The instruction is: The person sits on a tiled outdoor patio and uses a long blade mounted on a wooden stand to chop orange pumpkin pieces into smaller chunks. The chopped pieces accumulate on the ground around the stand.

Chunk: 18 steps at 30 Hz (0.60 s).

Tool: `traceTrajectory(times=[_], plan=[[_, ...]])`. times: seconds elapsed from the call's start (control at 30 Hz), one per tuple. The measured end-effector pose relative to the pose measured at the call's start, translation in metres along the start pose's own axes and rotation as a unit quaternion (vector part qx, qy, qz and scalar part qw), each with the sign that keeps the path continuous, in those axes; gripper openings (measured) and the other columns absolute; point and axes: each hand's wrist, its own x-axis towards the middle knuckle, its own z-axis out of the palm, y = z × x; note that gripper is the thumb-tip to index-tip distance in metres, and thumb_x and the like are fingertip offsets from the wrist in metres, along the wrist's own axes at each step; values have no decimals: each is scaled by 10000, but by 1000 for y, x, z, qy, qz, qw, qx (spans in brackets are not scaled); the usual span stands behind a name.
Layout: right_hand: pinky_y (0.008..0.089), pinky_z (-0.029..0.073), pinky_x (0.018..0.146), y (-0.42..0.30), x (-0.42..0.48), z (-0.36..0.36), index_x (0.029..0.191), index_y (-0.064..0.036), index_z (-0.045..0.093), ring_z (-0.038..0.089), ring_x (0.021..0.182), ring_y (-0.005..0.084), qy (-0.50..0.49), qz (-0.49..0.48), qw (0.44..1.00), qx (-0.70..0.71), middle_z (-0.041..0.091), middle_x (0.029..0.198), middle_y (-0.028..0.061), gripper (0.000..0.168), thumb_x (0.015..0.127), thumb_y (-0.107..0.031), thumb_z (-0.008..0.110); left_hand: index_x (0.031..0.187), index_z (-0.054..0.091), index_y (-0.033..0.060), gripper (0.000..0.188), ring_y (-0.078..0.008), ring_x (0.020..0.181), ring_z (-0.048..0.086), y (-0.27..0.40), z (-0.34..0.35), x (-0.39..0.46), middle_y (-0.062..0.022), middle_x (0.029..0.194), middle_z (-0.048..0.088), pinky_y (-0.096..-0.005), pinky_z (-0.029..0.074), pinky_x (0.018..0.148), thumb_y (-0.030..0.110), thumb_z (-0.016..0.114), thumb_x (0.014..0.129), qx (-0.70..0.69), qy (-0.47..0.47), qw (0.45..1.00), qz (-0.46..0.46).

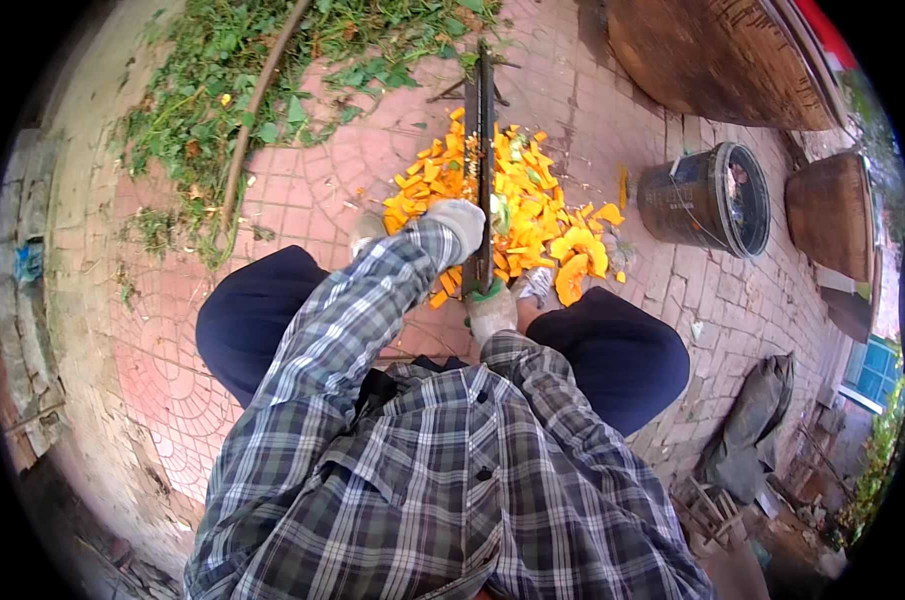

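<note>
My left hand (460, 223), in a pale work glove, lies beside the left edge of a long, narrow hinged chopping blade on a slotted bed (487, 165); its fingers and anything in them are hidden. My right hand (493, 311), in a pale glove with green, is closed around the near end of the chopper. Orange pumpkin pieces (531, 202) lie heaped on both sides of the chopper. Larger cut pumpkin pieces (572, 277) with scalloped rims rest by my right shoe. The chopper's far end stands on thin metal legs (452, 91).
A dark plastic bucket (677, 199) stands right of the pile. Large brown vessels (722, 60) are beyond it. Green vines (197, 112) and a long curved stick (256, 112) lie at left on the paving. A dark sack (752, 427) lies at lower right.
</note>
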Motion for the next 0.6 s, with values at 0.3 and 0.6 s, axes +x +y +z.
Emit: traceTrajectory(times=[0.3,0.6], plan=[[392,566,799,-104,-44,-82,1148,-30,624,715,879,293,-43,-123,978,-164,720,945,168,406,852,-293,713,1080,733,99,291,-333,1003,691,-220,14,-76,-172,1028,723,-447,551,890,185,607,832,-14,61,981,-182],[329,571,817,-105,-56,-332,1333,23,524,689,931,223,162,-177,898,369,667,1091,134,479,927,-166,694,956,681,16,252,-375,811,673,-312,-21,-310,-194,841,692,-483,520,696,255,655,883,-42,55,908,-412]])
